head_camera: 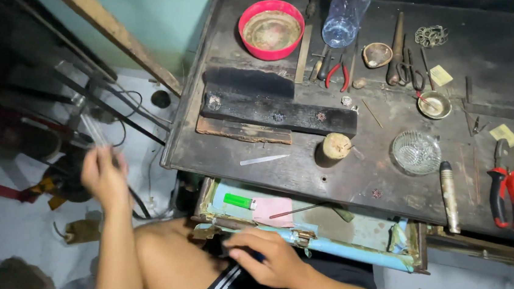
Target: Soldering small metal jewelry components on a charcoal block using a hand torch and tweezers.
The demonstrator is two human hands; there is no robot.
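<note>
Below the front edge of the dark desk (303, 172), an open drawer (323, 229) juts toward the person, and the right hand (263, 255) rests at its near rim, just above the bare knee. That hand's fingers are curled around a small dark object (248, 252); most of it is hidden under the fingers, so what it is cannot be told. Off to the side, well apart from the desk, the left hand (103, 172) is raised over the floor. It is blurred, with its fingers loosely bent around a thin clear tube (94, 128) that slants up and away from it; how firmly it grips cannot be told.

Inside the drawer lie a green lighter (238, 201), a pink cloth (273, 211) just beside it, and a thin rod (301, 210) angled across the cloth. On the desk, a long black block (278, 112) sits near the front, with a short wooden stub (335, 147) standing just beside its right end and a pale flat strip (264, 160) lying in front. A cut-glass dish (415, 152) sits to the right of the stub. Farther back stand a red bowl (271, 29) and a clear plastic bottle (345, 14), near each other. At the far right edge lie red-handled pliers (507, 192).
</note>
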